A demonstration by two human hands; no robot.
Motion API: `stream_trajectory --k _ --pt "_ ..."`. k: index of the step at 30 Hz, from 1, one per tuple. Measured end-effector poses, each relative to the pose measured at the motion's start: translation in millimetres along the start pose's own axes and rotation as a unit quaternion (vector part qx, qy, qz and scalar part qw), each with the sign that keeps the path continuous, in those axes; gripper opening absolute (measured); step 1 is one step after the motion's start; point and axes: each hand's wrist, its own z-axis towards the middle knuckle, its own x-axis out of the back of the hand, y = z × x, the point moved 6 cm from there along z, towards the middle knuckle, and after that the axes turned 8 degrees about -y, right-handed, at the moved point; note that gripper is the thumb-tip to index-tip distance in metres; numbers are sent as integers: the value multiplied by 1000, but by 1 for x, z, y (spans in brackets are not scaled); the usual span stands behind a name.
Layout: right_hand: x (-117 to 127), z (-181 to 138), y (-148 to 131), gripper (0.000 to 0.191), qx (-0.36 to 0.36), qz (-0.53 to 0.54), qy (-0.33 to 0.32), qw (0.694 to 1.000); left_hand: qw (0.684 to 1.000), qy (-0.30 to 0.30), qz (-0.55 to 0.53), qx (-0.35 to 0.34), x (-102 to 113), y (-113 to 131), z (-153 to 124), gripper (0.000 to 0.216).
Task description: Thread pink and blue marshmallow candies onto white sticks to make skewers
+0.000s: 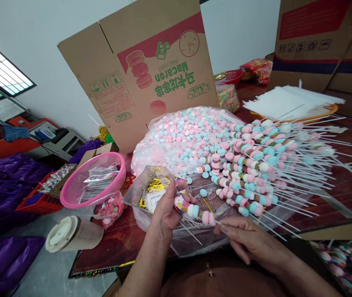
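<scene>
My left hand [165, 210] is closed round the top of a candy skewer [196, 211] strung with pink, white and blue marshmallow pieces. My right hand [246, 239] pinches the skewer's thin white stick just past the last pink piece. Behind them lies a big pile of finished candy skewers [256, 165], sticks fanned to the right. A clear bag of loose pink and blue candies [182, 136] bulges behind that. A clear packet with gold twist ties [151, 187] rests beside my left hand.
A pink basket [94, 179] of small packets stands at the left, a lidded paper cup [71, 235] near the table corner. An open Macaron carton [145, 70] stands behind. A stack of clear sleeves [290, 103] lies on an orange tray at the back right.
</scene>
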Motion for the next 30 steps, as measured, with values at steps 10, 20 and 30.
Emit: stream_trajectory --k 10,20,30 --pt "1 -5 -19 38 133 -217 133 958 992 64 -45 -95 -2 -3 3 39" --pt "-30 6 -13 34 148 -201 71 966 983 99 -54 -143 -5 -14 2 38" --pt "2 4 0 43 42 -87 84 992 992 -18 -72 -99 -3 1 1 34"
